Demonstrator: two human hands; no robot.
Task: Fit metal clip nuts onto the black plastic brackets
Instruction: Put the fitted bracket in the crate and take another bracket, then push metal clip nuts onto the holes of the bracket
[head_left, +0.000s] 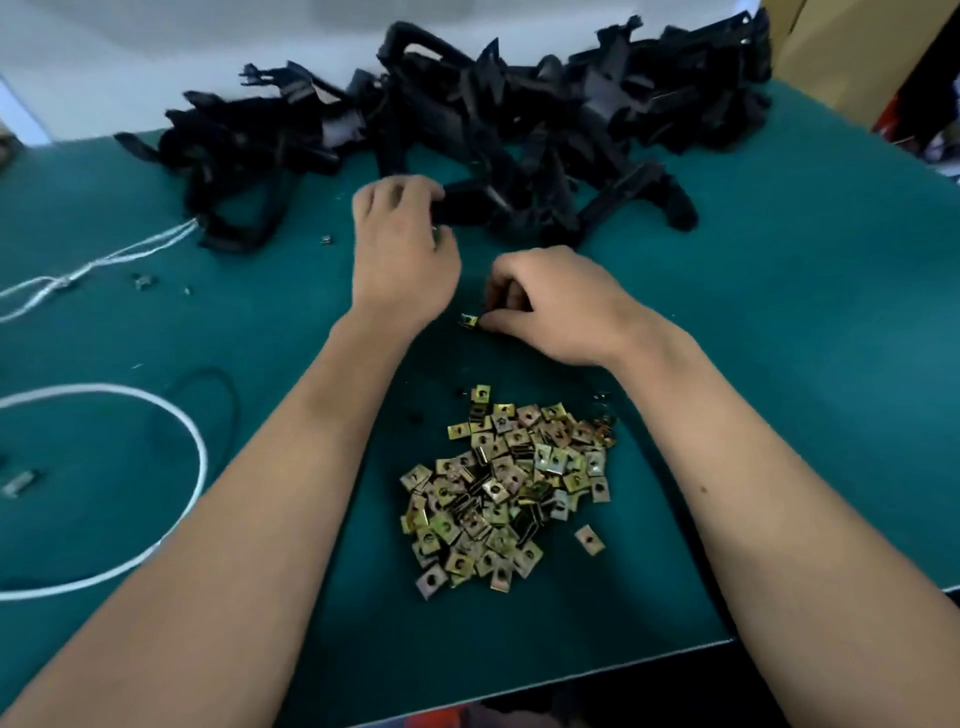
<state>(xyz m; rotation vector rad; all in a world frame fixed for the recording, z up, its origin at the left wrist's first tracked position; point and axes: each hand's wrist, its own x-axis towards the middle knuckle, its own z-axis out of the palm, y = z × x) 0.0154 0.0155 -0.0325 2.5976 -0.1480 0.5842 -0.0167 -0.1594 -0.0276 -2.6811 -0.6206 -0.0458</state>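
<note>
Now left hand gripped 1 bracket mid-desk; right hand pinched 1 clip nut, lying just desk-front of it.

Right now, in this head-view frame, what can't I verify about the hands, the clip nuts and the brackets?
- Left hand: its fingertips on the black bracket are hidden by the hand's back.
- Right hand: curled fingers hide how the clip nut is held.
- Bracket pile: blurred and tangled, cannot be counted.
- Small bits by the white cord: too small to identify.
- Clip nut pile: lower layers covered.
</note>
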